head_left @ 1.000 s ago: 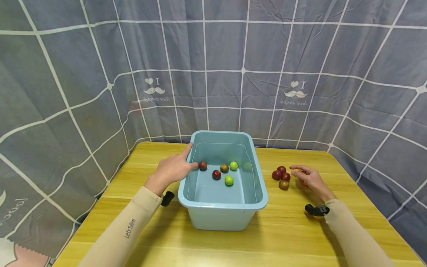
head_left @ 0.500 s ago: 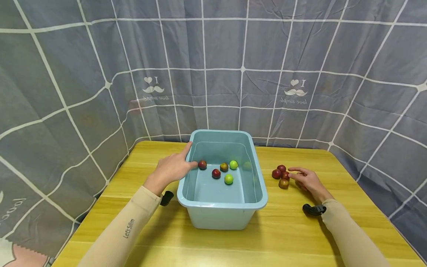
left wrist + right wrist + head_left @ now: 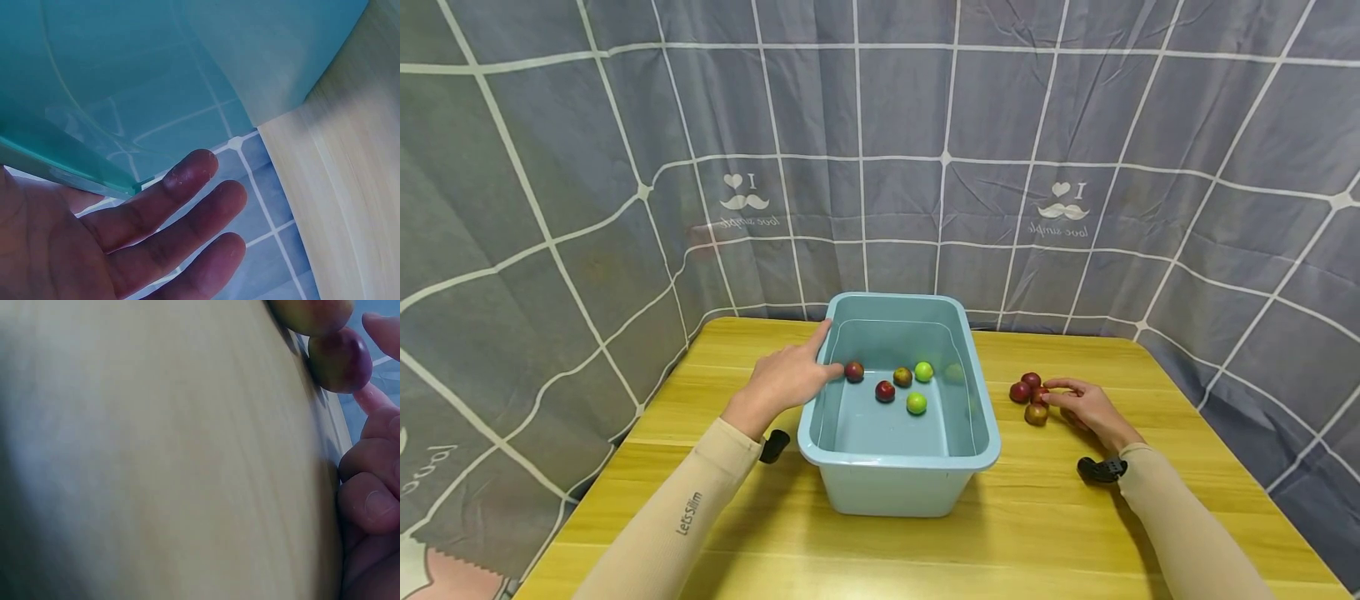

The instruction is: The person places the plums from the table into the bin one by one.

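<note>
On the wooden table (image 3: 1045,525), a reddish fruit (image 3: 340,361) touches the right hand (image 3: 1093,408).

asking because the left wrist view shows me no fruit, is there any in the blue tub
Observer: Yes, five: two green fruits and three darker fruits.

Operator: ok and where's the right hand

Observer: The right hand is right of the blue tub, at a cluster of fruit.

Operator: how many in that bunch, any green ones

Observer: Four show in the head view, all reddish or brownish, none bright green.
</note>
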Demonstrator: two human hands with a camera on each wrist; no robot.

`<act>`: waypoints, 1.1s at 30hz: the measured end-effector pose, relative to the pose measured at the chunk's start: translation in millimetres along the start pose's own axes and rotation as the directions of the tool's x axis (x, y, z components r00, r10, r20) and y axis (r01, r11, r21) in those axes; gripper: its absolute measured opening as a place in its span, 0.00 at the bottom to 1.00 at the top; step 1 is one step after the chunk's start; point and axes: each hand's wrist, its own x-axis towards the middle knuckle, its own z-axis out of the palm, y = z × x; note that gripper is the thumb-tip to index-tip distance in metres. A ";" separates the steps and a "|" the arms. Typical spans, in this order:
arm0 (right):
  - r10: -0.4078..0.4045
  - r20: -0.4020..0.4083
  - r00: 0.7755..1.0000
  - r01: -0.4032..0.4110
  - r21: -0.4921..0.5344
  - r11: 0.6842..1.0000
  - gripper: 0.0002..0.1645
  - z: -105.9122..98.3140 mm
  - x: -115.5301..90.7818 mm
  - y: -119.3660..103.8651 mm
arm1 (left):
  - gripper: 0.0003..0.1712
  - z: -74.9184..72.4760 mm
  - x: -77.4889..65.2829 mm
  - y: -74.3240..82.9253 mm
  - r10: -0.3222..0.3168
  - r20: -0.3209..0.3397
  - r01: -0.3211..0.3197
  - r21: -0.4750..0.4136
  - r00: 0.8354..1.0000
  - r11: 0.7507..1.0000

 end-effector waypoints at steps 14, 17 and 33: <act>0.013 -0.005 1.000 -0.014 -0.049 0.999 0.36 0.9 0.5 -1.7 | 0.49 0.0 0.5 0.0 0.005 0.002 -0.005 0.007 1.000 1.000; 0.010 -0.014 1.000 -0.011 -0.064 0.998 0.35 1.1 0.1 -3.5 | 0.49 -0.2 0.5 -0.3 0.005 0.000 -0.005 0.011 1.000 1.000; 0.006 -0.017 1.000 -0.007 -0.035 0.999 0.33 -0.2 -1.8 -1.6 | 0.49 -0.5 -1.2 1.4 0.000 0.000 0.000 -0.003 1.000 1.000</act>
